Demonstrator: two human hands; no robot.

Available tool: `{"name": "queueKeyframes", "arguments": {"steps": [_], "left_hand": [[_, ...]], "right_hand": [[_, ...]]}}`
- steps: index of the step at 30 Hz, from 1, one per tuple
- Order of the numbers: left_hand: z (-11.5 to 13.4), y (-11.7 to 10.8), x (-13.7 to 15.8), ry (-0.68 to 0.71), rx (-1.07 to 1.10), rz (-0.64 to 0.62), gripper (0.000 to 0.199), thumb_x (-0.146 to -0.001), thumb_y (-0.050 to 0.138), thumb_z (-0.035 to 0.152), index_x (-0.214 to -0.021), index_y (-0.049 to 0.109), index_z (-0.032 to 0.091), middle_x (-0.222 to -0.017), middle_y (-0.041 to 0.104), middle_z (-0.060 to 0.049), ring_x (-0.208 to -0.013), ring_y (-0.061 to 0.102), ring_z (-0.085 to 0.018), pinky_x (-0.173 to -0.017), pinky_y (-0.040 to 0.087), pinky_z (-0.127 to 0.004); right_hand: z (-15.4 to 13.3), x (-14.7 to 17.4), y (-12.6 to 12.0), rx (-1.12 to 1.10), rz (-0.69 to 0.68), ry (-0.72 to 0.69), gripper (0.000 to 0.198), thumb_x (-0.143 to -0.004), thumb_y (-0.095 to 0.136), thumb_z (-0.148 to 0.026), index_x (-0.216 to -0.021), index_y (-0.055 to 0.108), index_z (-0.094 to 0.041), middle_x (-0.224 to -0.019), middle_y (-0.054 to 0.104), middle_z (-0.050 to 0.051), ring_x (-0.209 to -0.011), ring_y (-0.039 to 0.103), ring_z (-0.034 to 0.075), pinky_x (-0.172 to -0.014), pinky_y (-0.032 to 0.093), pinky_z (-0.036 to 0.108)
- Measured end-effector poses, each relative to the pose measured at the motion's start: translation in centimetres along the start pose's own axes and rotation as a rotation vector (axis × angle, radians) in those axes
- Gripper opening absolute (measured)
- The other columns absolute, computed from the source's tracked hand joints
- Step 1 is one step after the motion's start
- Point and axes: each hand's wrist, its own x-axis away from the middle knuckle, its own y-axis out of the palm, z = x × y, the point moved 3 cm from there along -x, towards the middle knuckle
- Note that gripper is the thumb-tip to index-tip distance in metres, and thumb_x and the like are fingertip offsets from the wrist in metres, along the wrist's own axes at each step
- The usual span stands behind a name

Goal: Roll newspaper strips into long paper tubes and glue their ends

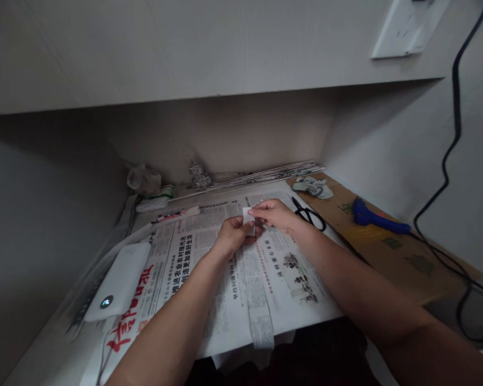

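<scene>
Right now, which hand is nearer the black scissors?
Right: the right hand is just left of the black scissors; the left hand is farther left, beyond the right hand.

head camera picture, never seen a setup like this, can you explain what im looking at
There's no machine here: a person is working bare-handed. The single picture comes from a camera worn on that person's head, looking forward and down. The left hand and right hand together hold a narrow paper strip. Beneath them lies a spread newspaper. Toward its left lies a white device with a small lit display; toward its right, black scissors. Farther right, a corded blue tool rests on cardboard. Thin sticks lie along the back.
</scene>
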Motion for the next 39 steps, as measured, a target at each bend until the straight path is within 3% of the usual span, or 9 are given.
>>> {"name": "queueKeyframes", "arguments": {"steps": [8,17,22,26,31,39], "left_hand": [[-0.4,-0.1,-0.2,-0.011,-0.021,0.009,0.031,-0.059,0.077,0.025,-0.085,0.066,0.011,-0.078,0.069,-0.008,-0.065,0.063,-0.014,-0.059,0.05,-0.024],[-0.7,-0.1,-0.4,0.076,-0.063,0.029,0.035,-0.062,0.075,0.042,-0.077,0.065,0.012,-0.075,0.067,-0.007,-0.064,0.062,-0.014,-0.057,0.052,-0.025],[-0.7,-0.1,-0.4,0.106,-0.031,0.085,0.039,-0.061,0.075,0.043,-0.083,0.063,0.013,-0.076,0.068,-0.007,-0.064,0.063,-0.016,-0.056,0.053,-0.027],[-0.5,-0.3,-0.3,0.079,0.019,0.09,0.036,-0.061,0.076,0.04,-0.079,0.064,0.012,-0.074,0.067,-0.007,-0.062,0.063,-0.015,-0.056,0.054,-0.028],[-0.2,-0.2,-0.2,0.057,0.071,0.043,0.035,-0.061,0.076,0.037,-0.081,0.067,0.009,-0.079,0.068,-0.011,-0.064,0.063,-0.015,-0.054,0.054,-0.027],[-0.4,0.5,-0.1,0.056,0.104,0.001,0.032,-0.064,0.074,0.037,-0.08,0.067,0.01,-0.077,0.065,-0.007,-0.065,0.061,-0.014,-0.058,0.055,-0.03]], "right_hand": [[-0.2,0.3,0.5,-0.052,-0.005,-0.014,0.031,-0.058,0.079,-0.033,-0.071,0.061,-0.012,-0.049,0.056,-0.003,-0.037,0.045,0.005,-0.033,0.03,0.016],[0.2,0.5,1.1,-0.059,-0.007,-0.015,0.035,-0.057,0.079,-0.038,-0.067,0.053,-0.016,-0.045,0.054,-0.005,-0.036,0.048,0.007,-0.034,0.038,0.017],[0.3,0.7,1.6,-0.056,-0.007,-0.029,0.037,-0.058,0.078,-0.041,-0.067,0.05,-0.018,-0.046,0.054,-0.005,-0.035,0.05,0.01,-0.033,0.041,0.02],[-0.1,0.8,1.7,-0.036,-0.033,-0.078,0.035,-0.061,0.076,-0.041,-0.074,0.054,-0.018,-0.05,0.056,-0.005,-0.036,0.051,0.009,-0.035,0.043,0.021],[-0.4,0.9,1.4,0.024,-0.2,-0.12,0.035,-0.068,0.071,-0.045,-0.085,0.066,-0.014,-0.056,0.06,-0.002,-0.042,0.053,0.008,-0.04,0.042,0.018],[-0.1,0.7,1.1,-0.035,-0.132,-0.04,0.033,-0.064,0.075,-0.041,-0.08,0.066,-0.013,-0.054,0.059,-0.001,-0.038,0.05,0.008,-0.037,0.044,0.02]]}}
